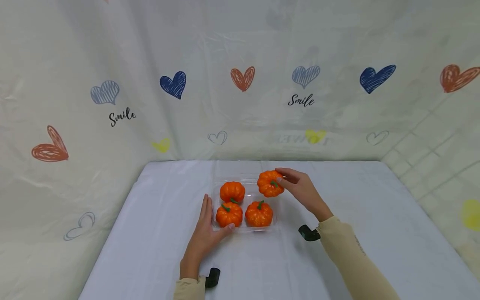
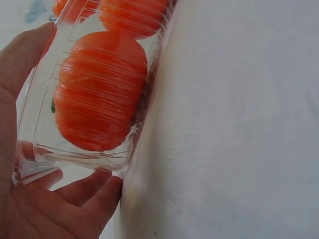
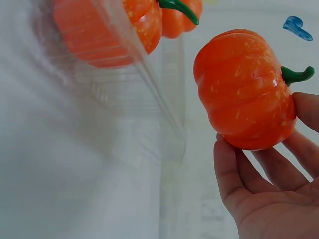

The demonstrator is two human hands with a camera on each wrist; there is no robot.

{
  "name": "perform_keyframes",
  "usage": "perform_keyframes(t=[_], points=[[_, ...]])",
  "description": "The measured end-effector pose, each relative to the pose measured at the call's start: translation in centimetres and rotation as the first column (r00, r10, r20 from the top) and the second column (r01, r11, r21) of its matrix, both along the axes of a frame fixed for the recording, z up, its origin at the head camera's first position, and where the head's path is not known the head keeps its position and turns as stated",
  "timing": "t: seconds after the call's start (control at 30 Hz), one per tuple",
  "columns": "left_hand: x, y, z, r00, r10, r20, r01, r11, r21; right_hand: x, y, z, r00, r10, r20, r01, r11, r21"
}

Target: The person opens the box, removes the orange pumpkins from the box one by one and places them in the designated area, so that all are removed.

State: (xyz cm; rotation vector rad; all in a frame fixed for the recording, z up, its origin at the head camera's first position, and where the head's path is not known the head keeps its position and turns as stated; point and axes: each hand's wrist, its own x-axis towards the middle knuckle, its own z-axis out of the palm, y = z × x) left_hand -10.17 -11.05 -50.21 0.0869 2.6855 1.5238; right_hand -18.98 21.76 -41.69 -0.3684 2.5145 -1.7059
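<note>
Orange pumpkin [image 1: 267,185] is pinched between thumb and fingers of the right hand [image 1: 300,189], above the far right corner of the clear tray [image 1: 243,229]; the tray's near left corner is gripped by the left hand [image 1: 208,230]. Pumpkin judged light, stiff, slightly slippery; best grasped by ribbed sides, stem avoided.

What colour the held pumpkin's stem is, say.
The stem is green, clearest in the right wrist view.

Orange pumpkins [image 1: 259,215]: four. Three inside the clear container [image 1: 241,229], one by its far right corner. Containers: one. Bare hands: two; left hand [image 1: 205,233] at its left side, right hand [image 1: 303,191] to its right. Dark blue hearts [image 1: 174,85]: two, beyond it. "Smile" words [image 1: 301,100]: two, likewise.
</note>
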Motion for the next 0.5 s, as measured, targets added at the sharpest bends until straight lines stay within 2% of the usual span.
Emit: perform_keyframes(t=[0.27, 0.5], points=[[0.1, 0.0, -0.1, 1.0, -0.004, 0.001, 0.004, 1.0, -0.018, 0.4, 1.8, -0.8, 0.996, -0.083, 0.032, 0.082, 0.996, 0.021], [0.1, -0.2, 0.2, 1.0, -0.002, 0.008, 0.002, 1.0, -0.016, 0.4, 3.5, -1.1, 0.992, -0.12, 0.039, 0.119, 0.992, 0.033]])
